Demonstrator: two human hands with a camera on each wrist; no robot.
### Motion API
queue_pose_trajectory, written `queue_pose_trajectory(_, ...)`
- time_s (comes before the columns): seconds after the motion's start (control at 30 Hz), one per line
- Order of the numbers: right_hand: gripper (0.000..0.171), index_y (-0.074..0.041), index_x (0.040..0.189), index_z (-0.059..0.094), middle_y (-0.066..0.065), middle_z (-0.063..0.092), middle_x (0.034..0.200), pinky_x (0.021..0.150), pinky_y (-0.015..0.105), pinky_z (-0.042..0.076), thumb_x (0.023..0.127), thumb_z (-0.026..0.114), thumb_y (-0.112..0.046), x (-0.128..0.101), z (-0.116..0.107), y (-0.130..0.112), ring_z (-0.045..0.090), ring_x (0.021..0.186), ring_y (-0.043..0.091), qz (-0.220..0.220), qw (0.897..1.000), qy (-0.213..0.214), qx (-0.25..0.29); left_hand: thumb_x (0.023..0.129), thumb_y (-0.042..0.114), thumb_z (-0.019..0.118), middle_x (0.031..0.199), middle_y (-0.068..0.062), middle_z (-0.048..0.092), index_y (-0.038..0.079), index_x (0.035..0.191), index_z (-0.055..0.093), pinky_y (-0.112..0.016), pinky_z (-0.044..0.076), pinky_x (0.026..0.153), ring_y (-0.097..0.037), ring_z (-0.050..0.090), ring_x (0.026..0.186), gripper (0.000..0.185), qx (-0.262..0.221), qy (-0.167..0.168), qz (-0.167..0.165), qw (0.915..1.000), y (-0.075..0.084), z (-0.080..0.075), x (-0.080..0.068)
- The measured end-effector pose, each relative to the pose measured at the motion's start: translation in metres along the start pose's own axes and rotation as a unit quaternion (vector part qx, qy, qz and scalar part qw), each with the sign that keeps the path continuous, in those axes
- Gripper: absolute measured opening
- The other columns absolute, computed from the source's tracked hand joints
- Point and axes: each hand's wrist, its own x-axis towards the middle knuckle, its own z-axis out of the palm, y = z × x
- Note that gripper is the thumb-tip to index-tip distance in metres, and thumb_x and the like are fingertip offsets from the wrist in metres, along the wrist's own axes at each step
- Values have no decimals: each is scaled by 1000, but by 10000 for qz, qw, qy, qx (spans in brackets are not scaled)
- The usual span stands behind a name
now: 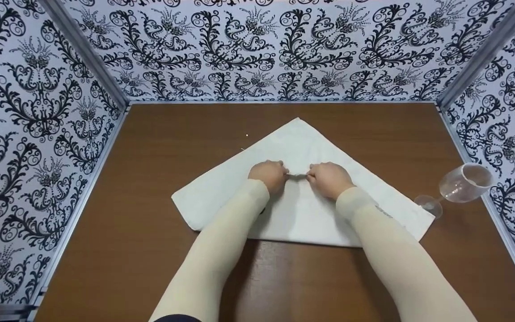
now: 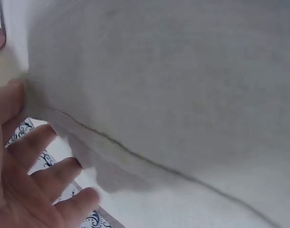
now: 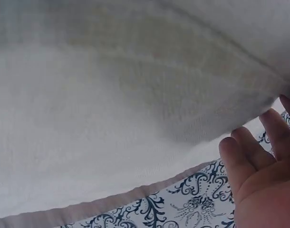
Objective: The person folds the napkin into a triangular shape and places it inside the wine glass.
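Note:
A white cloth [image 1: 297, 143], folded into a roughly triangular shape, lies on the brown table with one point toward the back wall. My left hand [image 1: 270, 175] pinches a small fold near the cloth's middle. Just right of it, my right hand [image 1: 330, 180] pinches the same raised fold, leaving a short gap between the hands. In the left wrist view, thumb and forefinger hold the cloth [image 2: 183, 95] while the other fingers [image 2: 54, 180] spread loosely. The right wrist view shows lifted cloth [image 3: 111, 118] above the right hand's fingers [image 3: 235, 156]; its pinch is mostly hidden there.
A clear wine glass [image 1: 465, 183] stands at the right, its foot [image 1: 428, 205] meeting the cloth's right corner. Patterned walls [image 1: 239, 49] with grey metal edging enclose the back and sides of the brown table [image 1: 150, 147]. A tiny white speck [image 1: 246, 135] lies behind the cloth.

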Motion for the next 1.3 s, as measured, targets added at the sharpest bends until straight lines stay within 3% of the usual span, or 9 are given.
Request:
queue_pose_trajectory(0.17,27,-14,124,79,12,66,145,115,55,48,107,61,-26,5,-1,3,61,136,40,111,9994,310,96,110,38,55,155,2,59,31,139,70,-43,50,115,-30,58,143,33,-231,360,-72,9991,-2,2,9)
queue_pose_trajectory(0.43,26,-16,126,79,10,64,147,113,56,48,106,64,-24,5,3,4,61,135,43,126,9997,168,104,109,37,56,142,-1,66,29,132,72,-51,60,96,-34,65,130,29,-19,232,103,9997,-1,12,10)
queue_pose_trajectory(0.67,29,-16,131,76,13,63,148,115,58,46,107,62,-24,4,4,4,58,138,45,1,9999,65,-130,111,34,52,152,-1,59,27,136,70,-60,53,107,-38,57,141,32,-133,43,-79,9999,2,14,10)
queue_pose_trajectory(0.97,26,-15,125,78,13,65,146,108,59,51,106,64,-23,-1,5,2,62,132,46,-174,9992,128,-345,111,29,50,160,0,53,29,142,67,-60,50,111,-40,52,146,36,-188,-192,-227,9994,2,12,8)
queue_pose_trajectory(1.07,27,-14,126,78,13,66,145,106,58,52,105,64,-23,-2,3,1,64,129,46,-188,9992,103,-331,110,29,51,156,-1,57,29,140,69,-55,54,108,-37,59,139,35,-73,-178,-148,9997,1,9,4)
queue_pose_trajectory(1.23,24,-10,113,81,13,79,119,96,55,57,105,63,-24,-1,-3,-1,73,108,40,-155,9996,176,-157,110,35,55,125,-1,77,26,128,78,-42,60,97,-24,74,113,31,-149,16,-137,9998,-1,-1,1)
queue_pose_trajectory(1.3,24,-11,110,81,12,80,113,96,55,58,105,63,-25,1,-6,-2,74,106,38,-94,9995,295,-71,110,36,55,118,1,79,26,125,79,-40,60,97,-21,75,111,30,-240,180,-226,9993,-2,-4,2)
